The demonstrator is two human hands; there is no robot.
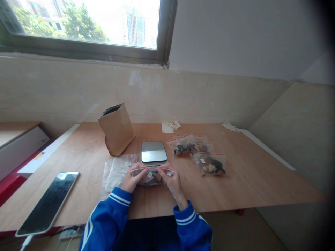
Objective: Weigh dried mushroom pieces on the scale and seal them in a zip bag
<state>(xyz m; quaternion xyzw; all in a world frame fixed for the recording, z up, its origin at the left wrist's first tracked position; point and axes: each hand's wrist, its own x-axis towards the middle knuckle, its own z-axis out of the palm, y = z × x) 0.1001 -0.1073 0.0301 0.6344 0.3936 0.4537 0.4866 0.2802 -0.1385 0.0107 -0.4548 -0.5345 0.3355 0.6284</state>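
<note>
A clear zip-lock bag (pixel 151 179) with dark and tan dried pieces inside lies before me at the table's front. My left hand (pixel 133 177) pinches its top edge on the left side. My right hand (pixel 171 178) pinches the same edge further right, thumb and fingers closed on it. Just beyond the bag sits a small digital scale (pixel 154 152) with a shiny metal plate; its front part is hidden by the bag and my fingers. Flat clear plastic bags (pixel 114 173) lie beside my left hand.
A brown paper pouch (pixel 117 129) stands open-topped behind the flat bags. Several filled zip-lock bags (pixel 211 165) lie to the right. A large phone (pixel 49 204) with a cable plugged in rests at the left. Crumpled tissue (pixel 174 125) lies near the wall.
</note>
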